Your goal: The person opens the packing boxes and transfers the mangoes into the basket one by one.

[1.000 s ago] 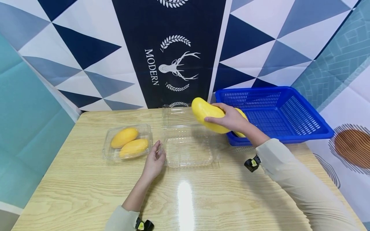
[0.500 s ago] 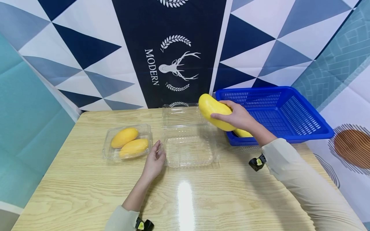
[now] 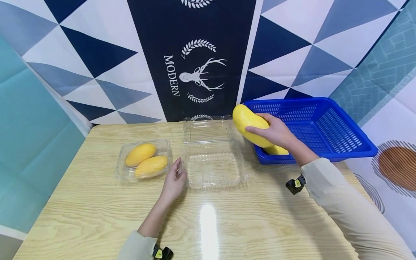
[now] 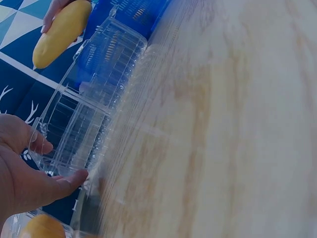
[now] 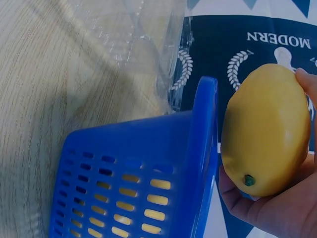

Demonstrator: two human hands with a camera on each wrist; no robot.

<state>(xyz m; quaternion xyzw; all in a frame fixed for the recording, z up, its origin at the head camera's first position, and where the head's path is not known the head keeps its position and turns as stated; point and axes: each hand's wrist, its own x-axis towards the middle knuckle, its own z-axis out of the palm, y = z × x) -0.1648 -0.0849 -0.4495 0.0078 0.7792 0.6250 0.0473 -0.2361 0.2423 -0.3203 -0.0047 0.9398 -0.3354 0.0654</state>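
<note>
Gripping a yellow mango [image 3: 249, 124] in curled fingers of the right hand [image 3: 275, 133], with a blue basket [image 3: 325, 157] and second mango [image 3: 276, 150] below them, touching a clear clamshell [image 3: 212, 169] with the left hand [image 3: 173, 185], unclear whether pinching, with two boxed mangoes [image 3: 151, 167] left of those fingers, on a wooden surface [image 3: 97, 216]

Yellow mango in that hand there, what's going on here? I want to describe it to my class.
A person's right hand holds a mango up near the left end of the blue basket, where more yellow fruit shows. Their left hand is at the left side of an open clear box with no fruit in it. Further left, another box holds two mangoes.
</note>
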